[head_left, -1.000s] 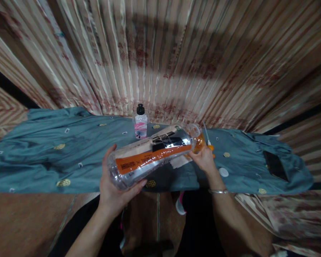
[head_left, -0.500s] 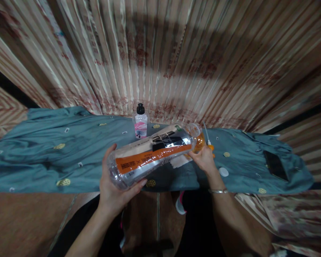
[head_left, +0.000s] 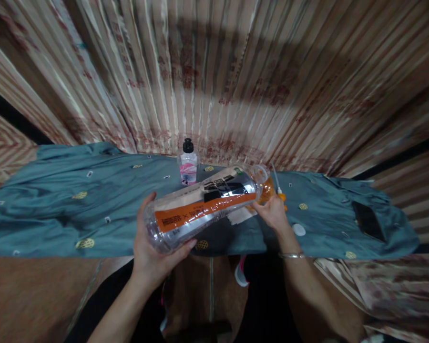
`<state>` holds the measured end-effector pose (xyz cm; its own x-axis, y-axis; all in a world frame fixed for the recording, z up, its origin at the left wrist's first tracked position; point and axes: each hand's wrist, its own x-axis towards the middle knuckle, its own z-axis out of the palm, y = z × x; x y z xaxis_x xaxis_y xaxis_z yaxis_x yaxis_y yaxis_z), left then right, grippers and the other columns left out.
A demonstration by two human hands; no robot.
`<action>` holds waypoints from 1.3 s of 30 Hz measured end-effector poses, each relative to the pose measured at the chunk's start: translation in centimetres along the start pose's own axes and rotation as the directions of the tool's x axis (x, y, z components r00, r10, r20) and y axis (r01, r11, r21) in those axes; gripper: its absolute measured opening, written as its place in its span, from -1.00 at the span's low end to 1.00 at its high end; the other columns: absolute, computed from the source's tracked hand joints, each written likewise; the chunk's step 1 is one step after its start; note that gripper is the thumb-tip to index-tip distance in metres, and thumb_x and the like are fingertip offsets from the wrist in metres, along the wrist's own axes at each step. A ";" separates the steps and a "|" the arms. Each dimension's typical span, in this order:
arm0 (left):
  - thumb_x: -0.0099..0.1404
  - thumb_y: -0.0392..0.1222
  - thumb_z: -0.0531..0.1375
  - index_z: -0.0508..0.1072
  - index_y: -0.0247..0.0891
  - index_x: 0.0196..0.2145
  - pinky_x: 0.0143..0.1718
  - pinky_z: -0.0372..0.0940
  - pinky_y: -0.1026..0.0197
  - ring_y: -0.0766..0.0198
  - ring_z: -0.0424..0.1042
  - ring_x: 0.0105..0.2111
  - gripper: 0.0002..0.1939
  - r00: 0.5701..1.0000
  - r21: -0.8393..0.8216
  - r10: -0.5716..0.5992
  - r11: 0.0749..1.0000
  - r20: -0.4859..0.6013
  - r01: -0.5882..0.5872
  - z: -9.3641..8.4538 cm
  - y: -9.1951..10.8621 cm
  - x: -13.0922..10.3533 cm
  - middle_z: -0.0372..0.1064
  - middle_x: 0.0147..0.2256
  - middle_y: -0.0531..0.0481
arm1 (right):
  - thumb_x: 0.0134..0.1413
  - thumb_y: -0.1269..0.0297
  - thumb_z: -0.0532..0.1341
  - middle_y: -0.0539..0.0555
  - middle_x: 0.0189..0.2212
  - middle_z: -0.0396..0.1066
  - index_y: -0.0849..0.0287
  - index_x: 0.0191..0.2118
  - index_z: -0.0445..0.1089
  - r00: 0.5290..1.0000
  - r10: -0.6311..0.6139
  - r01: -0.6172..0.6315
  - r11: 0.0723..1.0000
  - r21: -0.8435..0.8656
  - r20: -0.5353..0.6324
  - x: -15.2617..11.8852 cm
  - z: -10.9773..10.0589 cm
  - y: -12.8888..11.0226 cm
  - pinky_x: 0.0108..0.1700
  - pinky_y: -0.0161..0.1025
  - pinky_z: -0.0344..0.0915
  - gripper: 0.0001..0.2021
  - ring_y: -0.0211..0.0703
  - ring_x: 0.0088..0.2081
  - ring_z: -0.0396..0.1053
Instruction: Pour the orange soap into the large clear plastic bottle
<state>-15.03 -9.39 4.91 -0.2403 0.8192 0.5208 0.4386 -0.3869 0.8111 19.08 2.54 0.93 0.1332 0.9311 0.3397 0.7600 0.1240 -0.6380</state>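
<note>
A large clear plastic bottle (head_left: 203, 205) with an orange, silver and black label is held tilted over the cloth, its neck at the upper right. My left hand (head_left: 152, 255) is closed around its base. The neck overlaps an amber-orange bottle (head_left: 268, 189), which my right hand (head_left: 273, 212) grips from the near side. Much of that amber bottle is hidden behind the hand and the clear bottle. Just beyond the right hand lies an orange pump top with a whitish tube (head_left: 276, 178). Some white paper (head_left: 242, 215) shows beneath the clear bottle's neck.
A small bottle with a black cap and pink label (head_left: 188, 164) stands behind the large one. To the right, a white round cap (head_left: 299, 229) and a dark phone (head_left: 368, 220) lie on the green cloth (head_left: 57, 209). A striped curtain (head_left: 214, 85) hangs behind.
</note>
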 end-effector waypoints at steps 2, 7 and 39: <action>0.03 0.09 0.64 0.25 -0.02 0.51 -0.06 0.70 -0.17 -0.10 0.72 -0.07 0.18 1.000 0.012 -0.003 1.000 0.003 0.003 -0.1 -0.2 -0.1 0.63 0.03 -0.08 | 0.03 -0.39 0.35 0.35 -0.10 0.73 0.19 0.08 0.51 1.000 -0.007 0.007 1.000 0.006 0.001 0.0 0.0 0.1 -0.02 0.19 0.65 -0.25 0.38 -0.08 0.72; 0.07 -0.05 0.62 0.19 -0.01 0.52 0.04 0.69 -0.22 -0.14 0.71 -0.01 0.17 0.993 0.022 -0.081 0.997 0.087 0.079 -0.7 -0.7 -0.3 0.62 0.06 -0.07 | 0.05 -0.36 0.36 0.32 -0.10 0.73 0.16 0.08 0.50 1.000 -0.020 0.020 1.000 -0.002 -0.001 -0.1 0.1 0.3 -0.02 0.15 0.65 -0.29 0.34 -0.09 0.72; -0.02 -0.09 0.67 0.24 0.02 0.49 0.10 0.68 -0.33 -0.23 0.70 0.04 0.21 0.988 -0.070 -0.144 0.987 0.062 0.148 -0.6 -0.5 -0.2 0.60 0.09 -0.11 | 0.03 -0.36 0.35 0.32 -0.10 0.73 0.17 0.10 0.51 1.000 -0.006 0.006 1.000 0.002 -0.011 0.0 0.0 0.1 0.00 0.17 0.63 -0.27 0.36 -0.09 0.72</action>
<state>-15.71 -9.65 4.57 -0.2468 0.8909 0.3812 0.3368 -0.2900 0.8958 19.13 2.51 0.85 0.1358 0.9263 0.3514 0.7596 0.1304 -0.6372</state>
